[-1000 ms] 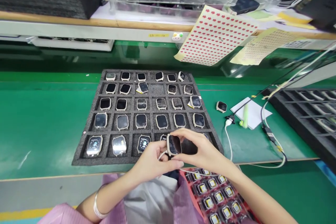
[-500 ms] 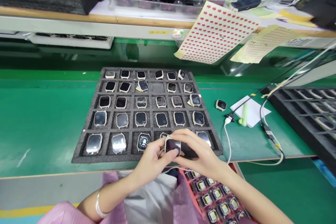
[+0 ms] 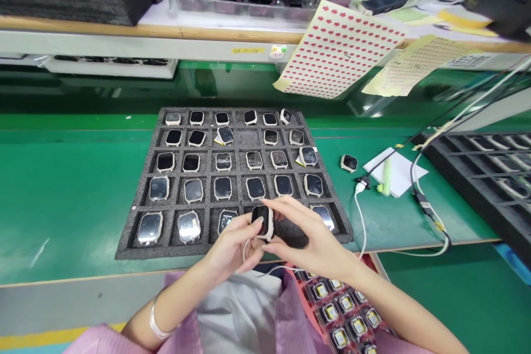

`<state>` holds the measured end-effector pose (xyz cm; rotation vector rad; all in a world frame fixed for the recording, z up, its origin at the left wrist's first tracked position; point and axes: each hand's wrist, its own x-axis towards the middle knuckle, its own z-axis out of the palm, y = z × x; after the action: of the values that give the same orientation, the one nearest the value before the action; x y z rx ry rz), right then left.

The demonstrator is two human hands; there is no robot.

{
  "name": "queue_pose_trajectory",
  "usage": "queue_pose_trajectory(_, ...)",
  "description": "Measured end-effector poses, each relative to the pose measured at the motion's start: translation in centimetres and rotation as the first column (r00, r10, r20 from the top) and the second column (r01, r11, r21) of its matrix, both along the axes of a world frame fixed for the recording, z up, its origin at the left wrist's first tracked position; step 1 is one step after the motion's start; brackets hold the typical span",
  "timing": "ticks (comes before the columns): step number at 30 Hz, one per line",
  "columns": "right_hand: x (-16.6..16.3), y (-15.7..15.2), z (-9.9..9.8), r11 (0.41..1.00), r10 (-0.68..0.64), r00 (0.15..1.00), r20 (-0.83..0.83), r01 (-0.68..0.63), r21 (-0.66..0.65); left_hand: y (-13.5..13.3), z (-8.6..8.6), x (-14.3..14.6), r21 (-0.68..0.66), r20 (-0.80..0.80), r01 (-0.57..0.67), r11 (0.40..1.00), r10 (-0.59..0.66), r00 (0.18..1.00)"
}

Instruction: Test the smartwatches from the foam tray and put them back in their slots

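Note:
Both my hands hold one small smartwatch body (image 3: 263,221) with a beige case and dark screen, just above the near edge of a black foam tray (image 3: 136,251). My left hand (image 3: 232,246) pinches it from the left and below, with a thin white cable (image 3: 245,249) looping under the fingers. My right hand (image 3: 309,238) grips it from the right and above. The tray's cells hold several similar watch bodies; one in the front row (image 3: 227,219) shows a lit dial.
A loose watch body (image 3: 349,162) lies on the green belt beside a white paper (image 3: 394,171) and a cable plug (image 3: 360,187). A red tray (image 3: 344,310) of small parts sits at my lap. Another black tray (image 3: 489,177) lies right. Sticker sheets (image 3: 336,50) hang from the shelf.
The watch body has turned in my hands, from screen facing me to edge-on, and moved slightly left and up over the tray's front row. Both hands kept their grip.

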<state>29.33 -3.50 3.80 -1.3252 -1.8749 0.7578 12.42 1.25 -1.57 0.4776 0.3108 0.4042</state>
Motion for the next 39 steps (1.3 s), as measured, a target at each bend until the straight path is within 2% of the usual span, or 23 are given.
queue_pose_trajectory(13,0.0,0.2,0.6,0.999,0.036,0.999,-0.008,-0.036,-0.008,0.4,0.7,-0.3,-0.092,-0.004,-0.033,0.995,0.033,0.999)
queue_pose_trajectory(17,-0.1,0.1,0.6,0.999,0.032,0.999,-0.012,-0.032,0.042,-0.2,0.8,-0.1,0.084,-0.110,-0.115,0.990,0.124,0.986)
queue_pose_trajectory(20,0.1,-0.1,1.0,0.996,0.056,0.998,0.038,-0.058,0.063,-0.8,1.0,0.1,0.277,-0.175,-0.167,0.946,0.221,0.960)
queue_pose_trajectory(22,0.3,-0.2,1.3,0.993,0.082,0.989,0.124,-0.091,0.072,-1.0,1.3,0.0,0.375,-0.204,-0.157,0.913,0.247,0.947)
queue_pose_trajectory(24,0.5,-0.4,1.7,0.990,0.084,0.962,0.260,-0.110,0.088,-1.1,1.6,-0.3,0.425,-0.223,-0.097,0.900,0.207,0.952)
queue_pose_trajectory(27,0.6,-0.5,2.0,0.979,0.040,0.887,0.460,-0.127,0.161,-1.2,2.1,-1.0,0.429,-0.216,0.024,0.903,0.076,0.973)
queue_pose_trajectory(29,0.5,-0.6,1.9,0.965,0.053,0.848,0.528,-0.179,0.191,-1.4,2.2,-1.4,0.432,-0.206,0.081,0.898,0.011,0.979)
queue_pose_trajectory(32,0.3,-0.6,1.5,0.948,0.113,0.821,0.560,-0.259,0.187,-1.5,2.0,-1.6,0.461,-0.260,0.131,0.878,-0.008,0.966)
queue_pose_trajectory(34,0.3,-0.7,1.2,0.946,0.091,0.835,0.542,-0.242,0.214,-1.5,1.9,-1.6,0.468,-0.312,0.153,0.870,0.000,0.950)
queue_pose_trajectory(36,0.6,-0.8,0.9,0.953,0.031,0.888,0.458,-0.165,0.255,-1.4,2.0,-1.5,0.458,-0.333,0.152,0.876,0.010,0.943)
queue_pose_trajectory(38,0.9,-0.8,0.6,0.967,-0.055,0.962,0.266,-0.015,0.254,-1.2,2.1,-1.6,0.443,-0.324,0.107,0.890,0.048,0.945)
queue_pose_trajectory(39,1.0,-0.7,0.4,0.975,-0.108,0.987,0.116,0.082,0.207,-1.1,2.2,-1.6,0.431,-0.320,0.063,0.900,0.087,0.943)
